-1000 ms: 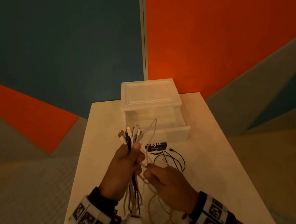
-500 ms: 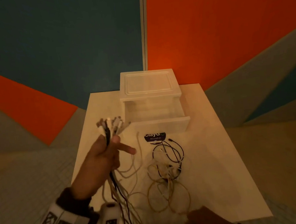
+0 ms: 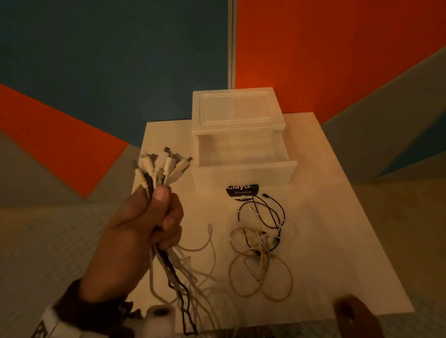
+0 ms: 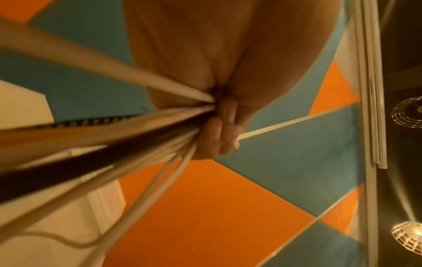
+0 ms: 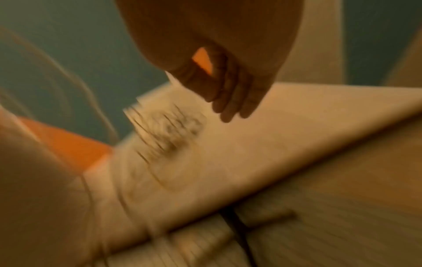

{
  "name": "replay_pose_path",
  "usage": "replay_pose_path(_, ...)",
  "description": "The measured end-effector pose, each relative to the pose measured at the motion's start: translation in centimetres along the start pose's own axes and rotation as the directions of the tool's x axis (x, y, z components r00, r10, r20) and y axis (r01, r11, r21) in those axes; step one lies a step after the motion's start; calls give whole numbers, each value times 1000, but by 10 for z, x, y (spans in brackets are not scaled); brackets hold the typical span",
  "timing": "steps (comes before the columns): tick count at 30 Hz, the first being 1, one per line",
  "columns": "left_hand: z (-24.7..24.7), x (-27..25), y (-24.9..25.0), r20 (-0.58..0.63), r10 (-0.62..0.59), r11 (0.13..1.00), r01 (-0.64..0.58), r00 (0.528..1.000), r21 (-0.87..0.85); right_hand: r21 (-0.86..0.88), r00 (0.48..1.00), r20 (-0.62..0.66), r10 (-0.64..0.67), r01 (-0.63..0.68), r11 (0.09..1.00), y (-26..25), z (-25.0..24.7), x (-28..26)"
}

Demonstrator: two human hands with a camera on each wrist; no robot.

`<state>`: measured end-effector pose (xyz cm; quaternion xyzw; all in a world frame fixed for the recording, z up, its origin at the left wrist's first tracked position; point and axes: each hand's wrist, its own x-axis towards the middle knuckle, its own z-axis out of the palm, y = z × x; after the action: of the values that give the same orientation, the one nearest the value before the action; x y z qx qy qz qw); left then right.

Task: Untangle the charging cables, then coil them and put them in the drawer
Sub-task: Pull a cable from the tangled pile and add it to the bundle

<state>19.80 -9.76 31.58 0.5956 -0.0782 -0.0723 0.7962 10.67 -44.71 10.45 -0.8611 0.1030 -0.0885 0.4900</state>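
Above the near left part of the surface [image 3: 337, 212], your left hand [image 3: 140, 231] is raised and clenched round a bundle of charging cables [image 3: 159, 172], thumb pressed over the top of the fist. Their plug ends fan out just past your knuckles, mostly white with one dark lead among them, and the loose lengths hang below your palm, trailing over the near edge. From the left wrist view the same strands run taut and blurred into your curled fingers [image 4: 214, 133]. Beyond and to the right of that hand, apart from it, a second tangle of cables [image 3: 259, 244] lies flat on the surface: black loops farther away, yellowish loops nearer you, white strands knotted between them. Past that tangle a small dark label [image 3: 241, 191] lies just in front of the drawer [image 3: 244, 175], which stands pulled open from its translucent white box [image 3: 235, 113] at the far end. Your right hand [image 5: 228, 94] hangs low off the near right corner, fingers straight, relaxed and pointing down, holding nothing; the right wrist view is smeared, and the head view catches only a dark edge of it.
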Motion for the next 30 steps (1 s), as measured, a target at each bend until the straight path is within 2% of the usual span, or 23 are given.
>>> replay_pose_path(1,5,-2,-2,20,-21,999,21,1000,-27,122,998,64,15,-23,992,-28,12,-7)
replay_pose_path(2,10,-3,-5,37,-38,998,39,999,-46,185,979,202,28,-66,981,-54,13,10)
replay_pose_path(3,15,-4,-7,52,-48,997,51,997,-56,234,939,342,-44,-40,971,-85,22,23)
replay_pose_path(5,23,-5,-11,77,-55,996,60,996,-64,344,765,590,-257,50,938,-134,44,43)
replay_pose_path(6,27,-6,-11,86,-54,996,60,995,-68,323,665,686,-297,87,942,-159,57,51)
replay_pose_path(7,30,-6,-10,90,-52,996,59,995,-72,310,553,773,-312,100,945,-174,69,53)
replay_pose_path(8,31,-6,-9,90,-49,996,56,995,-71,279,414,862,-292,94,956,-185,88,50)
replay_pose_path(9,32,-5,-8,89,-47,996,53,995,-65,237,280,928,-248,72,969,-188,109,41)
replay_pose_path(10,31,-5,-7,85,-46,997,51,995,-54,186,175,965,-194,62,981,-183,125,34)
replay_pose_path(11,30,-6,-8,79,-51,998,54,996,-41,174,100,979,-175,21,985,-176,136,25)
replay_pose_path(15,20,-15,-20,50,-109,994,110,993,-16,17,-61,998,-26,-143,990,-138,148,8)
replay_pose_path(16,18,-18,-25,32,-128,991,129,991,-28,15,-61,998,-21,-98,995,-131,146,10)
replay_pose_path(18,16,-22,-34,2,-160,983,159,987,-90,60,-1,998,-60,-14,998,-119,145,18)
replay_pose_path(19,16,-24,-38,-1,-172,977,171,985,-130,62,1,998,-62,51,997,-117,144,23)
replay_pose_path(21,16,-25,-45,7,-188,965,186,982,-184,-6,-62,998,10,73,997,-115,135,36)
replay_pose_path(23,13,-25,-49,11,-204,956,202,979,-212,-68,-84,994,67,-1,998,-114,116,62)
replay_pose_path(24,11,-24,-51,11,-208,953,206,978,-221,-60,-43,997,57,-81,995,-114,105,78)
replay_pose_path(25,8,-23,-51,6,-213,951,209,977,-229,0,60,998,11,-178,984,-113,95,96)
replay_pose_path(26,6,-23,-52,-3,-219,948,212,976,-236,77,218,976,-13,-287,955,-111,85,116)
replay_pose_path(27,4,-21,-52,-13,-226,946,216,974,-241,159,438,899,18,-364,918,-101,82,136)
replay_pose_path(28,3,-20,-52,-21,-229,945,217,973,-244,211,635,768,83,-373,903,-91,80,157)
replay_pose_path(29,3,-17,-53,-30,-228,945,214,973,-247,180,780,599,179,-349,920,-71,83,181)
replay_pose_path(30,3,-14,-54,-39,-226,944,209,973,-254,62,867,419,269,-323,945,-46,91,205)
